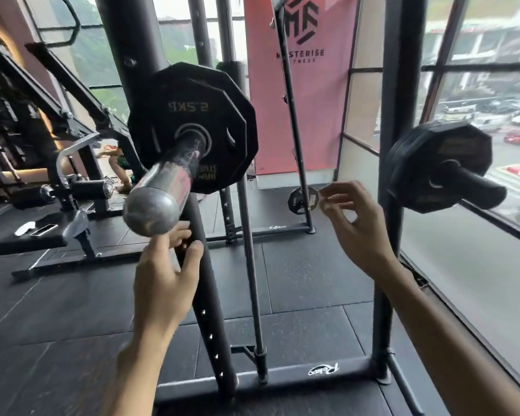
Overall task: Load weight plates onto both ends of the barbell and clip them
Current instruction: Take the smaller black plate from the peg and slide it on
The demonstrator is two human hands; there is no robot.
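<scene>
The chrome barbell sleeve (pixel 162 187) points toward me from the rack, its rounded end close to the camera. Two black twelve-sided weight plates (pixel 192 121) sit on it, the outer one marked 2.5KG. My left hand (pixel 165 274) hovers just below the sleeve's end, fingers apart and curled near a black upright, holding nothing. My right hand (pixel 351 223) floats in the air to the right, fingers loosely spread and empty. More black plates (pixel 439 163) hang on a storage peg on the right upright. No clip is visible on the sleeve.
Black rack uprights (pixel 394 175) and a base bar (pixel 282 376) stand in front of me. A thin vertical rod (pixel 252 265) rises from the base. A small plate (pixel 302 201) rests low behind it. A bench (pixel 36 238) is at the left, windows at the right.
</scene>
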